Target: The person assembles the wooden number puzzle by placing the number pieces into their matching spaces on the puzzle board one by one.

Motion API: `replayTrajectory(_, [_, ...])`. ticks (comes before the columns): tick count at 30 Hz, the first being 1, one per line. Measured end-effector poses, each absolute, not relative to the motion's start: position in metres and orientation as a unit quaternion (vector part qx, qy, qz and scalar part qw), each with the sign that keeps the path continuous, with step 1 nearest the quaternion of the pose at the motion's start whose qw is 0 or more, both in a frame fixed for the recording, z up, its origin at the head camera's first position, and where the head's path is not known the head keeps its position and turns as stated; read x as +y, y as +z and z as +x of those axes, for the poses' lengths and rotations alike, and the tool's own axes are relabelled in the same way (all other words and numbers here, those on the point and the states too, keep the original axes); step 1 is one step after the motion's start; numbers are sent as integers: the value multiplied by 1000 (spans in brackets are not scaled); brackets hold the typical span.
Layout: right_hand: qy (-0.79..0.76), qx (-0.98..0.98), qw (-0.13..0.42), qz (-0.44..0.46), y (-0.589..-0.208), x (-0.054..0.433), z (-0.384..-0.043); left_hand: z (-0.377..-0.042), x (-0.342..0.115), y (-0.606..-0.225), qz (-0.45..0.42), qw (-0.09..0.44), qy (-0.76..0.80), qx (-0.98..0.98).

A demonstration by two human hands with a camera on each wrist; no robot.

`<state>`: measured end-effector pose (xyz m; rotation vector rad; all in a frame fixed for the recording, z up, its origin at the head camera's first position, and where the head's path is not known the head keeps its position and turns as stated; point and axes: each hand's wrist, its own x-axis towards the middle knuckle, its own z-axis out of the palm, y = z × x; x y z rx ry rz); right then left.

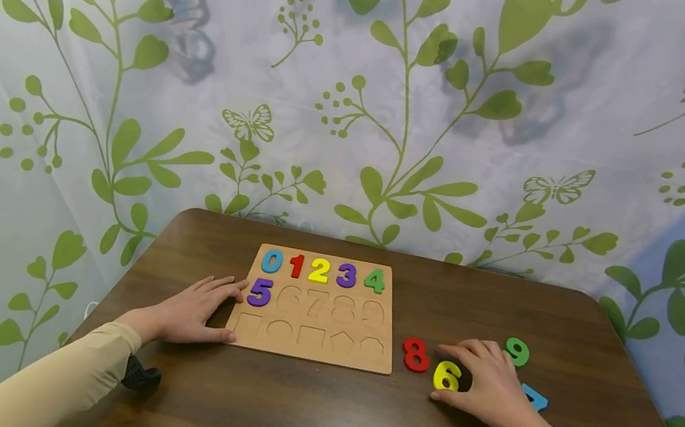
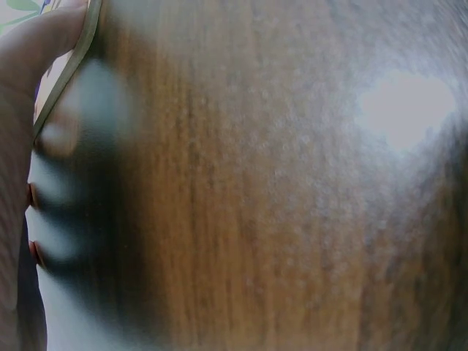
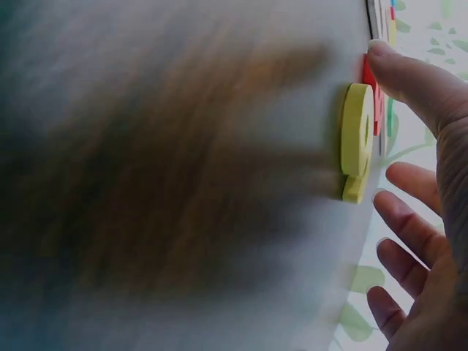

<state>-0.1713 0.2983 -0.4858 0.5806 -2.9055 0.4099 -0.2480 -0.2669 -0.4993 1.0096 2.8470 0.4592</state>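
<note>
My left hand point(image 1: 190, 310) rests at the left edge of a wooden number board point(image 1: 311, 320), thumb by the lower corner and fingertips beside the purple 5 point(image 1: 259, 293). Over on the right, my right hand point(image 1: 487, 385) is spread around a yellow 6 point(image 3: 355, 131) lying on the table, its thumb and forefinger on either side. In the right wrist view those fingers stand apart from one another. A red 8 point(image 1: 416, 354) lies just left of the yellow 6. Beyond the hand are a green 9 point(image 1: 523, 357) and a blue 7 point(image 1: 534, 398), both partly covered.
In the board's top row sit a blue 0 point(image 1: 264, 261), red 1 point(image 1: 296, 266), yellow 2 point(image 1: 319, 271), purple 3 point(image 1: 351, 276) and green 4 point(image 1: 377, 282). Number and shape recesses show below. The brown table point(image 1: 295, 417) meets a leaf-patterned curtain point(image 1: 297, 160) behind.
</note>
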Motion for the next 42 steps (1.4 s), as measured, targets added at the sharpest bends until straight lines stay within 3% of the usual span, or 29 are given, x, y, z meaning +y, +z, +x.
replayTrajectory(42, [193,-976,58,86,-497,302,-154,-247,-266,-498,323,51,153,933])
